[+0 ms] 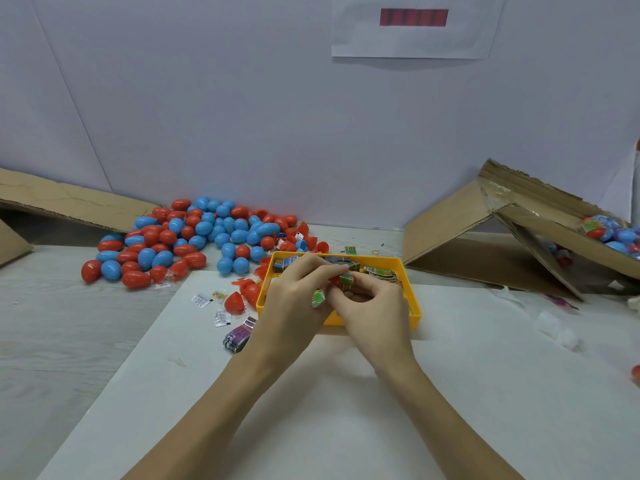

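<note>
White sheet [311, 410] lies nearest, both forearms reaching across it. Left hand [294, 299] and right hand [374, 306] meet just above the near part of the yellow tray [415, 308], fingers of both curled inward.

Left hand grips a red egg half [335, 280] at its fingertips, with a printed wrapper [318, 297] tucked lower against the palm. Right hand pinches a folded leaflet [347, 281] between thumb and forefinger, touching the egg half. Fingers overlap here, so it's hard to tell whether the leaflet is partly inside the shell yet.

Step in hand, as I read it: stuffing the leaflet into the egg half, mid-fill. The next move likely calls for pushing the leaflet fully in, then fetching a matching half to close it.

Left of the tray: purple packets [237, 337], small white sachets [202, 300], open red halves [235, 301]. More leaflets lie in the tray.

Farther back: egg pile [190, 237], red and blue, closed. Cardboard box [450, 220] at far right holds wrapped eggs [609, 230]; cardboard flap [69, 202] at far left. Paper notice [415, 26] on the wall.
</note>
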{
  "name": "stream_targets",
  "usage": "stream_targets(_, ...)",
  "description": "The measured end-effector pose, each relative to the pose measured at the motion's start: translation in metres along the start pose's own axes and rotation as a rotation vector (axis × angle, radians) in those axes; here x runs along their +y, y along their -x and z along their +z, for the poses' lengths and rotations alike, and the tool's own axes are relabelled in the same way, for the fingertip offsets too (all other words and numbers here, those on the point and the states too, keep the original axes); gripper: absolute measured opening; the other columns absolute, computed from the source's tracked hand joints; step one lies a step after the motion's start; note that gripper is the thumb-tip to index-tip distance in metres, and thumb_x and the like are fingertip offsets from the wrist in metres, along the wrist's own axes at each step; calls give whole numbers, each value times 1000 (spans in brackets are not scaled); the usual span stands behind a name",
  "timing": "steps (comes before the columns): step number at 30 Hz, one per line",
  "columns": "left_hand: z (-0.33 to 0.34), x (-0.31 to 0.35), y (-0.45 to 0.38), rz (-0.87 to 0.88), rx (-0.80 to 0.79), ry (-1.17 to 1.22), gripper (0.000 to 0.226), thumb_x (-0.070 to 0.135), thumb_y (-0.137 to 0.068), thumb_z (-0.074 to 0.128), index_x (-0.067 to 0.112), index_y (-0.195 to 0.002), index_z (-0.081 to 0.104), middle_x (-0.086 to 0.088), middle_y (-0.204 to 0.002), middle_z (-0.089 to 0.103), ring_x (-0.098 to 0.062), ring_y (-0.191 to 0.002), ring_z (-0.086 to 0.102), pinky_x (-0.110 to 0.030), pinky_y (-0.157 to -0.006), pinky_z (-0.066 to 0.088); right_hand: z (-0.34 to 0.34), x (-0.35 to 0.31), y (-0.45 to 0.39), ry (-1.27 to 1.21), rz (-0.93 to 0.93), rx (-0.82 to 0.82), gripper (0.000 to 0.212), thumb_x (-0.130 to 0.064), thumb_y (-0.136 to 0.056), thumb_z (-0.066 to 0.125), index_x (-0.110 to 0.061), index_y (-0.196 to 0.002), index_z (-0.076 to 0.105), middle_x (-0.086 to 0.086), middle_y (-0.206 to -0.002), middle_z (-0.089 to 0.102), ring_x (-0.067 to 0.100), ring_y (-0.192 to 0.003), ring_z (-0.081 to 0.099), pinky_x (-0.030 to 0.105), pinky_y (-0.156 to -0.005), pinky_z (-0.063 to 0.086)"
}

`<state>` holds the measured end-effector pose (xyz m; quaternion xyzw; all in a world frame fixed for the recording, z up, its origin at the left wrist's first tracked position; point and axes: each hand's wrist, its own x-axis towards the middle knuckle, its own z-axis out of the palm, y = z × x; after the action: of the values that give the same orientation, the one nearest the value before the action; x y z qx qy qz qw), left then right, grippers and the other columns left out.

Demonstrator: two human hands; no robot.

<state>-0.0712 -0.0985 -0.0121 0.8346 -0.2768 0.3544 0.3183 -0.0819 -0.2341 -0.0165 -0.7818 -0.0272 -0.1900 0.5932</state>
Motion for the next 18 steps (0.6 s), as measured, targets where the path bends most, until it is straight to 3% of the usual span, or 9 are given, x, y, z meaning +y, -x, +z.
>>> stream_targets(3,0,0,0,2,-28,-16,43,-1,-73,87,7,-114,75,-8,-108,70,-10,-102,60,-1,-92,41,0,-3,-1,10,31,-34,30,-33,-88,79,-26,-117,75,-25,-88,72,-8,-89,68,5,-64,50)
stream_targets(6,-4,-2,-3,-2,-39,1,40,0,-74,87,7,-112,76,-7,-107,71,-13,-99,63,-5,-91,45,-1,-6,-4,-79,108,-90,38,-33,-92,74,-23,-128,66,-10,-114,71,7,-99,71,18,-78,60)
stream_targets(9,-9,-6,-4,-19,-24,75,40,6,-76,86,7,-114,75,-4,-109,72,-9,-98,64,-10,-90,50,-2,-8,-4,-187,115,-109,25,-21,-98,67,-19,-124,70,-5,-113,74,12,-101,73,29,-81,63)
stream_targets(15,-10,-14,-5,-51,-114,80,49,24,-81,83,9,-126,69,-1,-120,68,-11,-103,66,-14,-91,52,-17,-7,-12,-398,354,-150,18,-17,-94,73,-10,-111,74,7,-102,78,16,-92,76,25,-77,61)
stream_targets(18,-12,-21,-4,-44,-122,3,47,32,-84,76,10,-125,70,-3,-121,67,-17,-107,64,-27,-91,56,-43,-16,-37,-586,474,-168,15,-8,-97,66,1,-107,73,16,-107,75,19,-90,73,23,-75,60)
